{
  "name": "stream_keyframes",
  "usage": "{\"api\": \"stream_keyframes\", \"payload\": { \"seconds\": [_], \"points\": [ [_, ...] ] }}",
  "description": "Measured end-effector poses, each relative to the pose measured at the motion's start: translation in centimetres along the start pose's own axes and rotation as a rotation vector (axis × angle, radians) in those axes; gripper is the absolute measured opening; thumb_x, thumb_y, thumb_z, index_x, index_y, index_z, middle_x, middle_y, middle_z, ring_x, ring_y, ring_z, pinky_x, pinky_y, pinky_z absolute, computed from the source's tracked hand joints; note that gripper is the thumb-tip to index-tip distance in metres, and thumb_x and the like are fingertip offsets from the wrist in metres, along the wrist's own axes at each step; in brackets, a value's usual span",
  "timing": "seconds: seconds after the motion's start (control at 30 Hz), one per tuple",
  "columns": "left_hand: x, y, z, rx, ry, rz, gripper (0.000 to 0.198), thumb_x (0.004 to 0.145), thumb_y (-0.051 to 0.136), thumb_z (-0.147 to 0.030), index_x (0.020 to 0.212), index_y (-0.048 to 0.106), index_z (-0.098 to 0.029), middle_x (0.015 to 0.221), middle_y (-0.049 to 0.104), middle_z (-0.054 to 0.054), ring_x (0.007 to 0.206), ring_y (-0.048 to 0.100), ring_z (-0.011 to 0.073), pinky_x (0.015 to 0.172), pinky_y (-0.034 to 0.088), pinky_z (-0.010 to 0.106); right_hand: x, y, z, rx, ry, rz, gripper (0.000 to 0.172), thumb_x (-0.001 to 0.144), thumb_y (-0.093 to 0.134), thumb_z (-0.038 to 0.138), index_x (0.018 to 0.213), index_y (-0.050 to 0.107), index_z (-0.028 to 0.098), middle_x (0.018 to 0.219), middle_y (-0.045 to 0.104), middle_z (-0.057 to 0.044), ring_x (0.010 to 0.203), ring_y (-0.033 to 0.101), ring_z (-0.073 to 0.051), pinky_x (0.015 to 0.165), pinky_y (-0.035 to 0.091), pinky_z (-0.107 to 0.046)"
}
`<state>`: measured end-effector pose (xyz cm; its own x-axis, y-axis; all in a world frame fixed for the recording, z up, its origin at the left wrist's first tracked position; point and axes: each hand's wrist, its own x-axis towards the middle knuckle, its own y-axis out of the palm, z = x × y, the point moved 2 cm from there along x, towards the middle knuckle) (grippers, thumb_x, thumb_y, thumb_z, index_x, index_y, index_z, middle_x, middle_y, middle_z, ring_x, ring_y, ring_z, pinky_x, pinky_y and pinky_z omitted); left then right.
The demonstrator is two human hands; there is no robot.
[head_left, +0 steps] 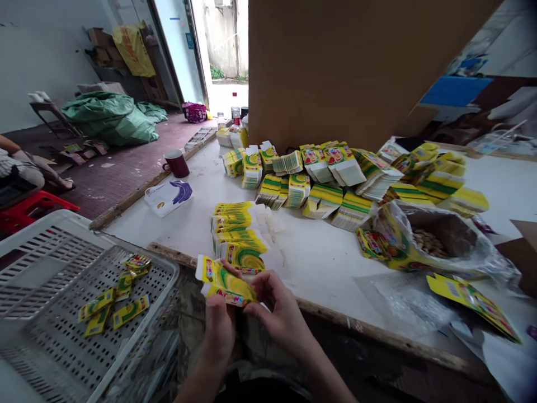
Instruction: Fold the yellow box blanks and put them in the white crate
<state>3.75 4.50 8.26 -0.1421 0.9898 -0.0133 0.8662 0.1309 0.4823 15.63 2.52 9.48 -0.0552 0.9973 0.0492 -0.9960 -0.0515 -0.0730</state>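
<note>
One yellow carton (229,284): left hand (218,327) half-curled around it, right hand (280,310) pinching end.

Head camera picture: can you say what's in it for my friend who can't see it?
A person's left hand and right hand hold a small yellow box at the near edge of a white table. Many more yellow boxes are bunched on the table, and a white basket at the left holds some small yellow packs.
</note>
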Motion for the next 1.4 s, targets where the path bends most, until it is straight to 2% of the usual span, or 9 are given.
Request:
{"api": "stream_keyframes", "payload": {
  "seconds": [0.17,0.27,0.43,0.57,0.73,0.93,1.1,1.27,1.4],
  "points": [
    [-0.2,-2.4,1.6,0.18,-0.034,-0.073,0.032,0.076,0.073,-0.037,0.1,0.063,-0.02,0.094,0.071,0.003,0.089,0.067,0.0195,0.082,0.054,0.031,0.5,-1.5,0.3,-0.17,-0.089,-0.038,0.013,0.086,0.056,0.025,0.097,0.061,0.019,0.085,0.066,-0.003,0.075,0.06,-0.016,0.067,0.047,-0.025],
    [0.4,-3.1,1.2,0.209,-0.06,-0.102,0.03,0.076,0.073,-0.037,0.098,0.066,-0.018,0.093,0.072,0.004,0.088,0.068,0.0216,0.081,0.055,0.035,0.8,-2.4,0.1,-0.241,-0.131,-0.116,0.007,0.086,0.058,0.023,0.085,0.064,0.02,0.075,0.067,-0.001,0.068,0.061,-0.016,0.062,0.048,-0.025],
    [1.8,-3.7,-4.0,0.31,0.194,0.12,0.084,0.066,0.065,-0.07,0.133,0.048,-0.023,0.134,0.055,0.013,0.126,0.049,0.0325,0.103,0.043,0.043,1.0,-4.3,1.0,-0.544,-0.423,-0.105,0.019,0.087,0.056,0.015,0.093,0.069,0.027,0.085,0.071,-0.003,0.086,0.063,-0.021,0.079,0.048,-0.036],
    [1.7,-2.9,-5.4,0.941,0.166,0.464,0.09,0.056,0.085,-0.045,0.134,0.044,-0.024,0.133,0.054,0.012,0.125,0.048,0.035,0.105,0.041,0.047,0.3,-3.5,1.8,-0.736,-0.639,0.104,0.032,0.087,0.057,0.013,0.107,0.065,0.037,0.097,0.073,0.003,0.109,0.058,-0.021,0.111,0.025,-0.044],
    [0.8,-2.2,-2.5,1.119,0.134,0.476,0.063,0.074,0.07,-0.032,0.126,0.035,-0.021,0.114,0.061,0.012,0.1,0.062,0.0269,0.085,0.053,0.042,-0.5,-2.8,0.8,-0.312,-0.35,-0.224,0.066,0.085,0.063,0.035,0.143,0.033,0.029,0.15,0.037,-0.009,0.139,0.03,-0.029,0.114,0.024,-0.051],
    [-0.6,-1.5,-1.3,1.161,0.283,0.519,0.052,0.078,0.06,-0.024,0.12,0.029,-0.023,0.107,0.059,0.01,0.095,0.063,0.0261,0.078,0.053,0.04,-0.1,-0.5,-1.1,0.264,0.147,0.08,0.046,0.089,0.05,0.053,0.118,0.064,0.02,0.111,0.07,-0.01,0.111,0.061,-0.028,0.1,0.046,-0.046],
    [-0.7,-1.1,-2.1,1.151,0.172,0.521,0.034,0.076,0.057,-0.019,0.102,0.037,-0.025,0.097,0.058,0.004,0.088,0.062,0.0225,0.075,0.052,0.036,0.0,0.2,-0.5,0.209,0.076,0.12,0.047,0.087,0.052,0.054,0.116,0.065,0.019,0.11,0.069,-0.01,0.109,0.062,-0.028,0.1,0.046,-0.045],
    [-0.6,-1.5,-1.4,1.097,0.071,0.53,0.06,0.073,0.059,-0.019,0.122,0.025,-0.022,0.112,0.058,0.011,0.099,0.062,0.0261,0.083,0.052,0.042,-0.7,-0.3,-0.6,-0.05,-0.013,0.158,0.054,0.092,0.051,0.035,0.143,0.039,0.024,0.137,0.055,-0.009,0.125,0.051,-0.026,0.108,0.036,-0.046],
    [-0.3,-2.5,-0.5,1.247,0.243,0.419,0.069,0.074,0.061,-0.021,0.13,0.022,-0.018,0.129,0.045,0.02,0.121,0.049,0.0338,0.095,0.045,0.052,0.0,-1.1,-1.1,0.152,0.063,-0.008,0.038,0.09,0.055,0.04,0.122,0.061,0.021,0.114,0.069,-0.009,0.106,0.063,-0.027,0.093,0.05,-0.042]
  ]
}}
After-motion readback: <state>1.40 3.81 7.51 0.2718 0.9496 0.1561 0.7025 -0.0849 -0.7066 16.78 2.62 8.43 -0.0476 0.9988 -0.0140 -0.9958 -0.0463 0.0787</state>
